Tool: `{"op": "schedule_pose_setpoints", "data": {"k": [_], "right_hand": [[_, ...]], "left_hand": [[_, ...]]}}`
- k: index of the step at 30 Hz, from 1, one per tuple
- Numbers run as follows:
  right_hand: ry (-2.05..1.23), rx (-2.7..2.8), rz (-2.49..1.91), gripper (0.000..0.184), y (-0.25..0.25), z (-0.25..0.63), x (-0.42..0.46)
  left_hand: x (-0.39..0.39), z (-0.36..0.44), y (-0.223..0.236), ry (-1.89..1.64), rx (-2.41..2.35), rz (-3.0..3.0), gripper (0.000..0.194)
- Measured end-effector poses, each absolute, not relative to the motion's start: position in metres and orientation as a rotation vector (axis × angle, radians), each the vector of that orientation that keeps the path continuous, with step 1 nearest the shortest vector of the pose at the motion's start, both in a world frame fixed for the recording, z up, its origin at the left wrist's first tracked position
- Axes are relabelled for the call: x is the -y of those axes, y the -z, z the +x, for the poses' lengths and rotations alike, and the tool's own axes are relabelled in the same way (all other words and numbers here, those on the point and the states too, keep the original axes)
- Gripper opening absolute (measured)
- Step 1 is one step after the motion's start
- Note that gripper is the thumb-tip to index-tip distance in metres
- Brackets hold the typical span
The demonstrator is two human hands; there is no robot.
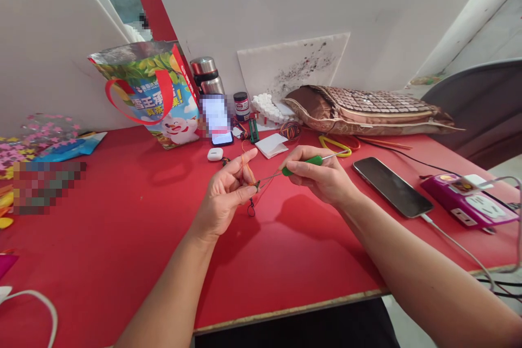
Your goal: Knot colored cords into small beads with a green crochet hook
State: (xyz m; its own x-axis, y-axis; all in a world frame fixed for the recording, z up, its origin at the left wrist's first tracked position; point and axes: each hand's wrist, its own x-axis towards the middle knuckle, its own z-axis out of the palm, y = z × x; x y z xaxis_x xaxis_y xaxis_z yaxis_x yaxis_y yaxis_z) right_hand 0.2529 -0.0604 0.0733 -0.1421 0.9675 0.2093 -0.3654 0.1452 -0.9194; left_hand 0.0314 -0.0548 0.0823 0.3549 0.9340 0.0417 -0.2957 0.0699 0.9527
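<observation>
My left hand (224,196) pinches a small dark knotted cord piece (257,185) between thumb and fingers. A dark loop (251,209) dangles below it. Orange thread (244,160) runs over the raised index finger of that hand. My right hand (322,176) is closed around the green handle of a crochet hook (305,165). Its thin metal shaft points away to the right, and the tip is too small to make out. Taut thin threads (269,178) stretch from the cord piece to my right fingers.
A phone (392,187) on a cable and a purple power strip (465,201) lie right. Behind my hands are yellow-handled scissors (334,145), wound thread (290,130), folded paper (272,145), an earbud case (215,154) and a propped phone (217,119). A shopping bag (159,98) stands left.
</observation>
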Motion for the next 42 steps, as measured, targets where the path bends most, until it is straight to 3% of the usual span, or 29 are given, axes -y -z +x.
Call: {"op": "schedule_pose_setpoints", "data": {"k": [7,17,27,34,37,42], "right_hand": [[-1.381,1.111,-0.719,0.029,-0.074,0.249,0.06],[-1.316,1.149,-0.645,0.029,-0.071,0.232,0.068],[-1.49,1.0,-0.688,0.03,-0.069,0.241,0.062],[-1.443,1.069,-0.676,0.034,-0.069,0.237,0.063],[-1.287,1.223,-0.695,0.033,-0.068,0.232,0.07],[-0.574,1.575,-0.857,0.008,-0.06,0.221,0.082]], "left_hand": [[0.055,0.033,-0.082,-1.055,-0.736,1.157,0.061],[0.057,0.037,-0.08,-1.174,-0.734,1.194,0.091],[0.06,0.038,-0.082,-1.134,-0.758,1.322,0.087],[0.063,0.038,-0.083,-1.103,-0.776,1.305,0.087],[0.062,0.039,-0.081,-1.154,-0.794,1.27,0.095],[0.064,0.046,-0.079,-1.201,-0.861,1.238,0.101]]}}
